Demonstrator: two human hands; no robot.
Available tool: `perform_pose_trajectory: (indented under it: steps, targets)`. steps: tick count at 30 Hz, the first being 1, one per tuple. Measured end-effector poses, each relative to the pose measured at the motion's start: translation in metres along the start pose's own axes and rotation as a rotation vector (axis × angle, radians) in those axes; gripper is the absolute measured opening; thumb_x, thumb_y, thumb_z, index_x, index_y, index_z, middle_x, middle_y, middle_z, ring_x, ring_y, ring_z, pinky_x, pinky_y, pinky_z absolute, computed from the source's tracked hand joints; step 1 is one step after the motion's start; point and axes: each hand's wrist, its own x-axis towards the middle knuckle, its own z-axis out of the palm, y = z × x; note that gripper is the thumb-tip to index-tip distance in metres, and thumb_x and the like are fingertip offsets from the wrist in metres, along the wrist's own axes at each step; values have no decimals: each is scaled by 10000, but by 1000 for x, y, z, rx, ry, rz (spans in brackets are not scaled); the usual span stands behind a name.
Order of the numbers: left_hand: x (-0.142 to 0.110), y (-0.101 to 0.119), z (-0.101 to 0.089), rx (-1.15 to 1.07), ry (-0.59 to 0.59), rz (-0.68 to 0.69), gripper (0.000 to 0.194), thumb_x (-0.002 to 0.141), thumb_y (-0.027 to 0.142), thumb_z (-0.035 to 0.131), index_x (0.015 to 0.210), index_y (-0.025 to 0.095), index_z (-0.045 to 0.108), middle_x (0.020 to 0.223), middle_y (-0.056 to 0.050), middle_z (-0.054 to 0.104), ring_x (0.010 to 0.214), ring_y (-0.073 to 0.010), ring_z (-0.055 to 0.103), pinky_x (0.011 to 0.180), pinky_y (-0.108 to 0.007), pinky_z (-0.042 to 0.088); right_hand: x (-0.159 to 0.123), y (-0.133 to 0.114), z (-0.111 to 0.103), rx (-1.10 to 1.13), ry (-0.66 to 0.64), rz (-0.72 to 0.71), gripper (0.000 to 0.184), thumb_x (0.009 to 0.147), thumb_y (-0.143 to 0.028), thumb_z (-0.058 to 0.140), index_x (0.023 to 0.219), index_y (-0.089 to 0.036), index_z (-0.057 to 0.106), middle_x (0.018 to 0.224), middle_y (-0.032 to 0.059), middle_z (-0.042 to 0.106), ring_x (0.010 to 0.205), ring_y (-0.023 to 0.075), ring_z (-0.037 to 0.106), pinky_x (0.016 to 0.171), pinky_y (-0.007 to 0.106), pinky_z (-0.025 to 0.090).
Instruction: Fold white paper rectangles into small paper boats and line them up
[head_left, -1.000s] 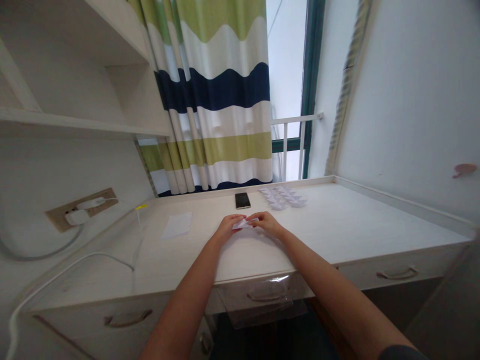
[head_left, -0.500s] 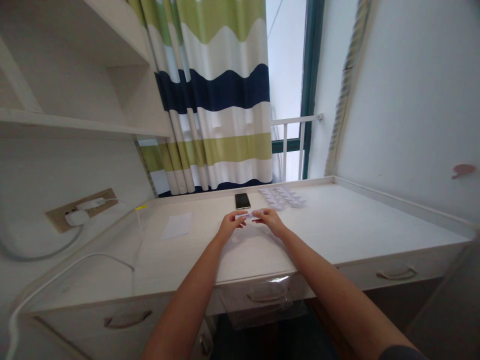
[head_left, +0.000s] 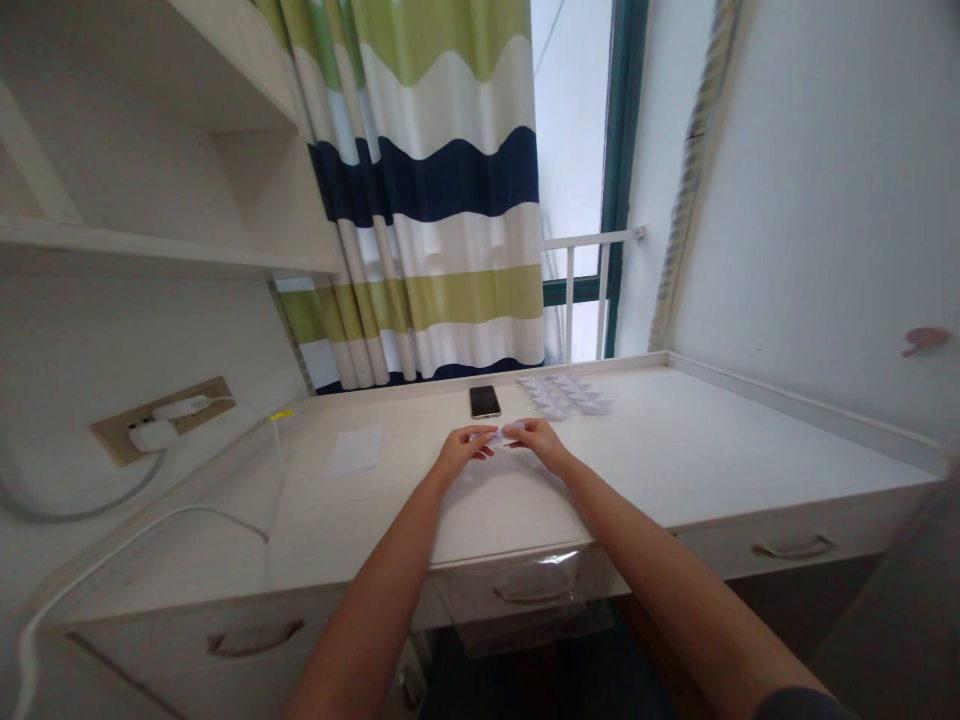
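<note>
Left hand (head_left: 457, 453) and right hand (head_left: 544, 443) pinch a small folded white paper (head_left: 499, 436) between fingertips; an uneven tug could tear its creases

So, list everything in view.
Desk: one, white, foreground
Smartphone: one, black, desk back
Folded papers: several, white, right of smartphone
Paper sheets: uncountable, white, desk left
Held paper: one, white, near smartphone
Curtain: one, green-white-navy, behind desk
Window: one, green-framed, beside curtain
Railing: one, white, across window
Shelf unit: one, white, upper left
Plugs: two, white, far left
Cables: several, white, lower left
Plastic: one, clear, desk front
Left grip: one, on held paper
Right grip: one, likewise
</note>
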Motion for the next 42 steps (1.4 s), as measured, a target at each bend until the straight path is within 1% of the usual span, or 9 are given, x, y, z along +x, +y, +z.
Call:
perform_pose_trajectory:
  steps: [6, 12, 18, 21, 27, 32, 36, 39, 42]
  targets:
    - [2, -2, -1, -12, 6, 21, 381, 608, 376, 642, 893, 124, 642, 760, -64, 643, 538, -99, 560, 556, -233, 429, 0, 0, 1, 55, 18, 0, 267, 552, -374, 685, 645, -125, 652, 641, 25, 636, 614, 120, 573, 654, 278, 462]
    - [1, -2, -2, -143, -42, -39, 376, 636, 378, 622, 901, 112, 624, 832, -101, 649, 609, -131, 591, 580, -245, 433, 1, 0, 0, 97, 13, 2, 264, 565, -363, 686, 672, -123, 656, 663, 33, 642, 631, 127, 585, 663, 274, 465]
    - [0, -2, -4, -261, -67, -106, 299, 665, 350, 609, 799, 83, 621, 825, -111, 643, 630, -137, 598, 610, -256, 451, 1, 0, -1, 139, -5, 6, 254, 562, -352, 691, 663, -122, 655, 677, 38, 644, 650, 128, 583, 677, 273, 469]
    - [3, -4, -4, -280, -19, -101, 274, 667, 327, 616, 790, 82, 622, 831, -107, 639, 675, -147, 599, 621, -256, 461, 2, 0, 0, 141, 8, 17, 237, 542, -340, 703, 621, -123, 648, 647, 27, 634, 634, 120, 570, 675, 275, 469]
    - [8, -10, 0, -266, 109, -39, 239, 667, 309, 619, 734, 80, 627, 823, -95, 638, 748, -147, 565, 632, -255, 484, 1, -2, 2, 110, 31, 24, 249, 521, -352, 707, 594, -122, 646, 583, 10, 614, 604, 115, 553, 681, 283, 457]
    - [8, -9, 1, -264, 150, -15, 241, 651, 310, 630, 693, 73, 621, 749, -74, 628, 704, -135, 557, 630, -263, 492, 0, -2, 3, 88, 45, -3, 261, 509, -355, 707, 615, -124, 651, 593, 4, 610, 598, 113, 544, 687, 288, 446]
    - [8, -8, 2, -269, 174, -7, 255, 634, 325, 640, 689, 77, 619, 742, -66, 623, 697, -131, 554, 635, -265, 493, 0, -3, 3, 81, 69, -30, 288, 493, -369, 708, 648, -133, 650, 602, -3, 599, 597, 112, 531, 669, 285, 445]
    - [7, -8, 3, -257, 173, -7, 280, 610, 352, 652, 684, 84, 623, 742, -61, 621, 696, -128, 551, 634, -262, 492, -1, -3, 2, 63, 87, -40, 306, 493, -392, 700, 645, -134, 641, 588, -7, 583, 581, 111, 516, 628, 269, 435]
    - [7, -9, 3, -202, 151, -5, 308, 558, 360, 684, 700, 91, 634, 727, -50, 622, 679, -123, 549, 635, -262, 490, 0, 0, 1, -16, 103, -55, 322, 505, -419, 683, 639, -131, 632, 535, -19, 542, 524, 96, 471, 541, 236, 388]
